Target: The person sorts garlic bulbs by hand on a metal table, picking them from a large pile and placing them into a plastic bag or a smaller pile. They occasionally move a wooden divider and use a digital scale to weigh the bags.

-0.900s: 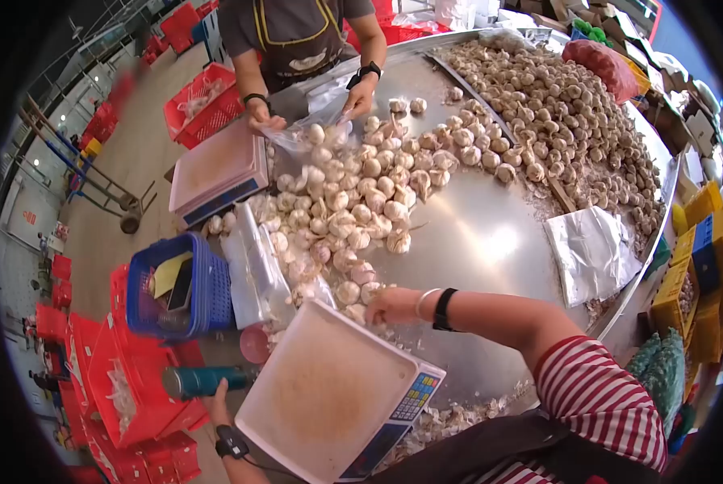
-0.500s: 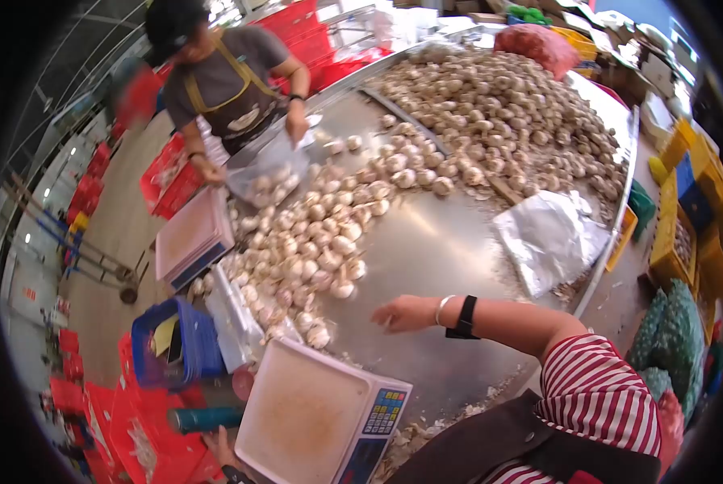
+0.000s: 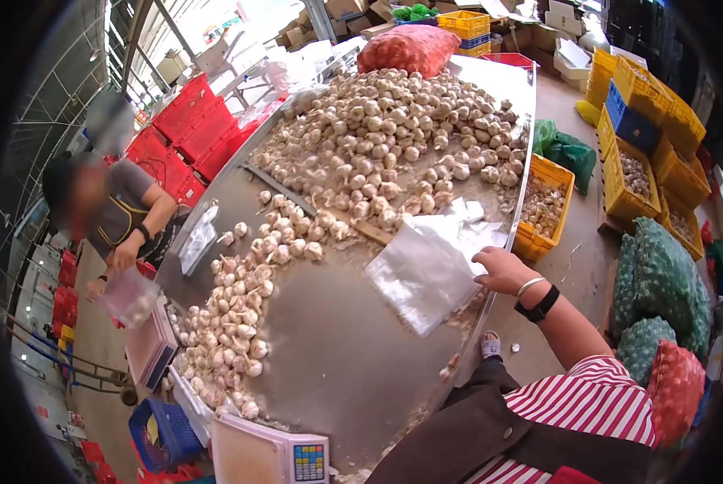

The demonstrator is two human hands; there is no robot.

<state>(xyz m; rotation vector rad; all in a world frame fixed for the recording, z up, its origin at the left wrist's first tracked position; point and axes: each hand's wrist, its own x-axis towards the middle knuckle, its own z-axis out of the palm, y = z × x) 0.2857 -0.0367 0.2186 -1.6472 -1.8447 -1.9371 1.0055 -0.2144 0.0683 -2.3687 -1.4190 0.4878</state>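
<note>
Got a loose stack of flat, translucent white plastic bags (image 3: 422,270) on the broad grey steel table (image 3: 337,355), close by its right edge. Located right at the fingertips of the bare right hand (image 3: 507,271): touching the stack's right side, fingers half-curled, palm out by the table's right rim. Can't tell whether pinching a sheet or only touching. Can't see the left hand. Past the stack, toward the far edge: big heap of off-white garlic bulbs (image 3: 386,129), bounded partly by a thin metal strip (image 3: 281,189). Along the left edge: smaller spread of pale bulbs (image 3: 236,323). At the near-left corner: white scale with coloured keypad (image 3: 248,456). Just off the right edge: yellow plastic crate (image 3: 567,185). Off the left edge: co-worker in dark grey shirt (image 3: 127,194), holding a clear plastic bag (image 3: 126,298) with bulbs inside.
</note>
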